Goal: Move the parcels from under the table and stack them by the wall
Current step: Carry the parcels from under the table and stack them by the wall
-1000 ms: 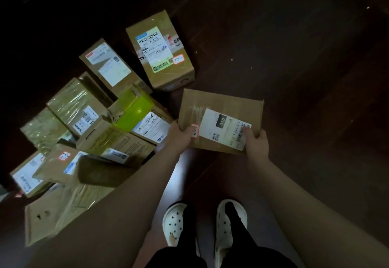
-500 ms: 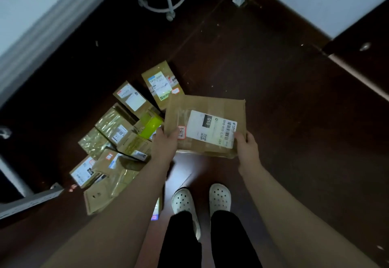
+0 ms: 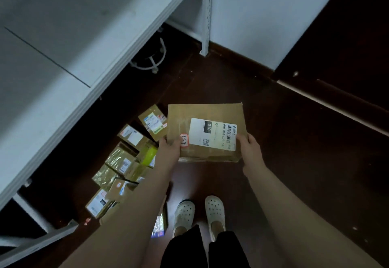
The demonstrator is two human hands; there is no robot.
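Parcels (image 3: 126,162) lie heaped at left centre, below the table (image 3: 63,68) edge. Left hand (image 3: 168,147) clasps one near corner of the cardboard box (image 3: 202,118) at mid-frame, right hand (image 3: 249,145) the other. Best, I judge, kept level, then set flush against the wall (image 3: 263,15) at upper right.

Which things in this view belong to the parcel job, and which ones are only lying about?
Part of the job: cardboard parcel, gripped by left hand and right hand; heap of parcels on the floor by the table; wall.
Just there: stool base under the table; white clogs.
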